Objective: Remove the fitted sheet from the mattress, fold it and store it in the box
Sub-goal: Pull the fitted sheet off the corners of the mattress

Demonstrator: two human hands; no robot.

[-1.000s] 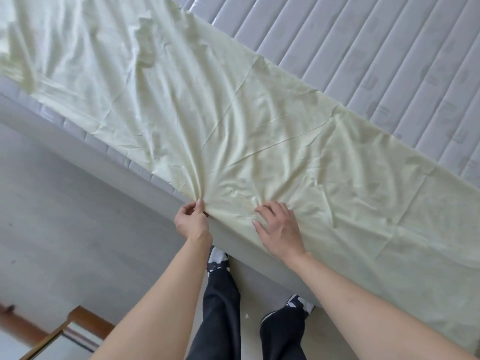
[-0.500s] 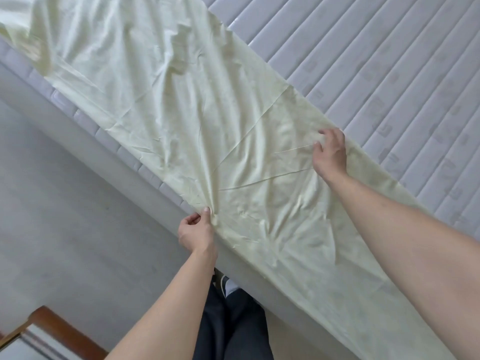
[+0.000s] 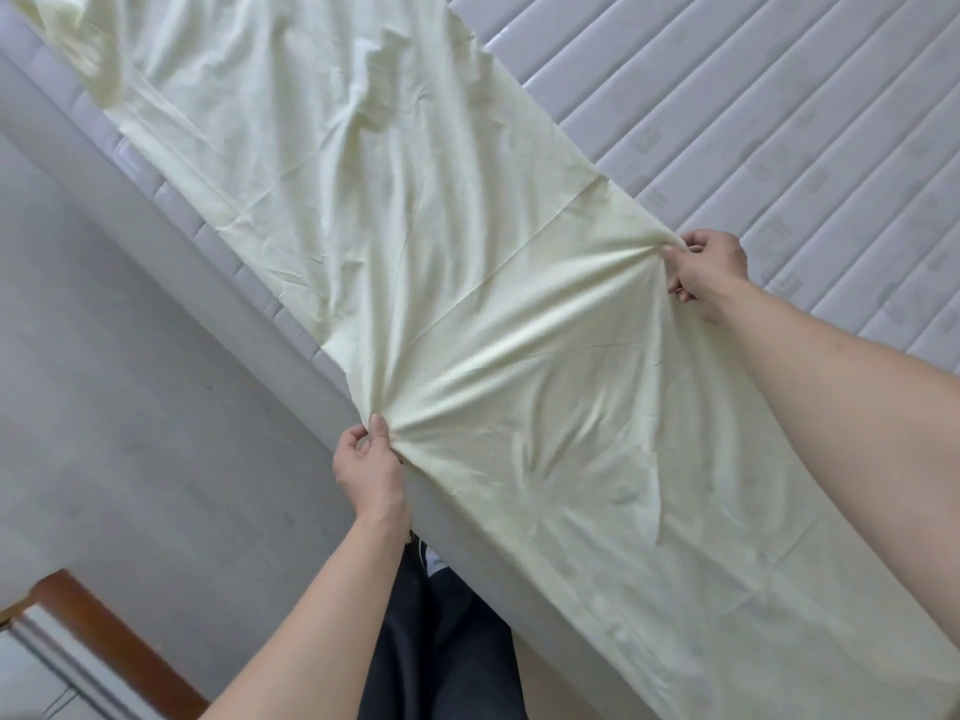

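While the quilted mattress [image 3: 779, 122] lies stripped, the pale yellow fitted sheet [image 3: 467, 304] rests along its near edge, folded into a long band. Right hand [image 3: 709, 270] pinches the far edge; left hand [image 3: 369, 467] pinches the near edge. Risk: thin pinches slipping, so layers skew or slide floorward.

You are standing in a bedroom of a home; beyond your fingertips lies a bare quilted mattress [image 3: 779, 122] with ribbed grey channels, and between your two hands a pale yellow sheet [image 3: 415, 226] is spread over its edge; below your left fingers runs a grey floor [image 3: 130, 407] (a wooden furniture frame [image 3: 109, 641] shows at its corner).
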